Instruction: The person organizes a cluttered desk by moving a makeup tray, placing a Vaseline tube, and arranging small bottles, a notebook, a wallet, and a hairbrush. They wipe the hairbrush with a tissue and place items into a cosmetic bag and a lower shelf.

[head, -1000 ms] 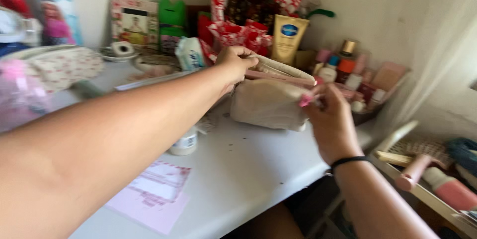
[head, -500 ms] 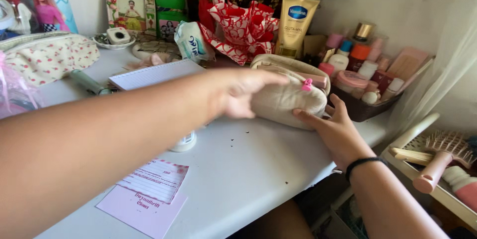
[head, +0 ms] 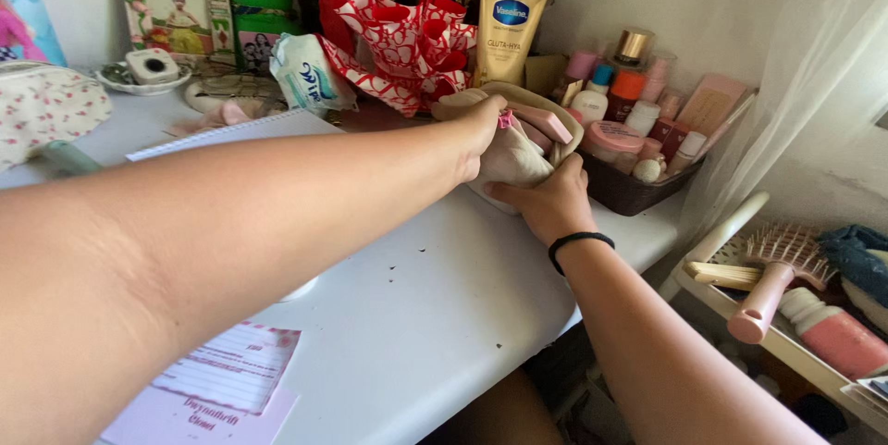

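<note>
Since half a second ago both hands have closed on the beige pouch [head: 514, 156] at one o'clock of the white table [head: 435, 306] — left hand [head: 481, 135] grips its top, right hand [head: 548, 204] clutches its side. I judge zipping is underway; next needs a steady pull.

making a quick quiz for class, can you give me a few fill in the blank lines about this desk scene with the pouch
1. Both hands grip a beige ____ on the white desk.
2. The right hand has a ____ band at its wrist.
3. The tall lotion tube behind is ____.
4. On the shelf at the right lies a pink ____.

Missing words: pouch; black; yellow; hairbrush
</note>
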